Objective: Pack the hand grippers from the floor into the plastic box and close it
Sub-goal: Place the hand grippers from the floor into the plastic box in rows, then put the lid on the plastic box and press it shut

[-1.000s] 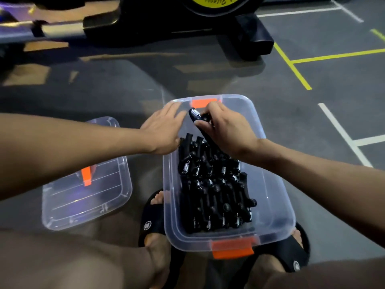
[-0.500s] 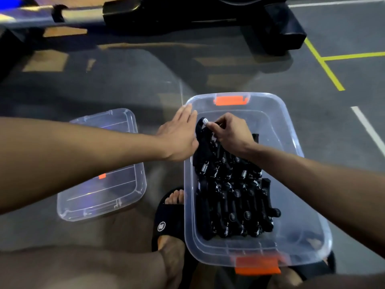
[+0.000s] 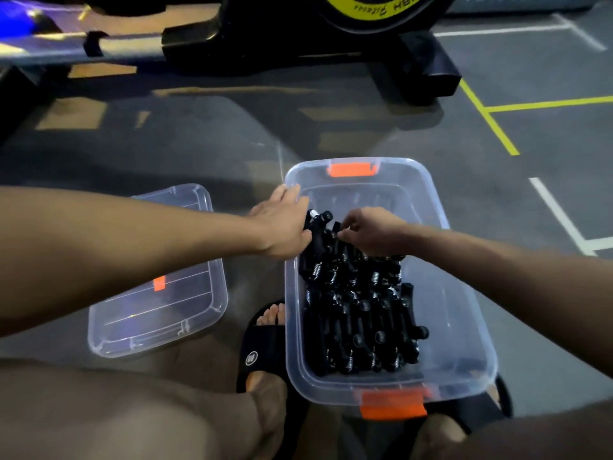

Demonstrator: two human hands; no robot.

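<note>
Head view, looking down at a dark grey gym floor [image 3: 205,151] marked with yellow lines [image 3: 487,117] and white lines [image 3: 557,214]; pale patches of light lie across it. At the far edge stands a black exercise machine [image 3: 298,38] with a yellow-ringed wheel and a long metal rail running off to the left.

The clear plastic box [image 3: 464,313] rests on the floor between the person's feet, an orange latch [image 3: 353,170] on its far end and another [image 3: 393,405] on its near end. The hand grippers [image 3: 358,313], black with steel springs, lie packed in rows along the left half of the box. The right hand [image 3: 371,232] reaches into the far end of the stack, fingertips curled and pinching the top of a gripper there. Just left of that pinch, one gripper [image 3: 316,227] stands higher than the rest, its silver-tipped end uppermost. The left hand [image 3: 282,224] lies beside it with fingers straight and together, its palm against the box's left wall and the fingertips at the rim.

Well left of the grip, apart from the box, the clear lid [image 3: 199,313] lies flat on the floor. A black slide sandal [image 3: 262,346] sits between lid and box.
</note>
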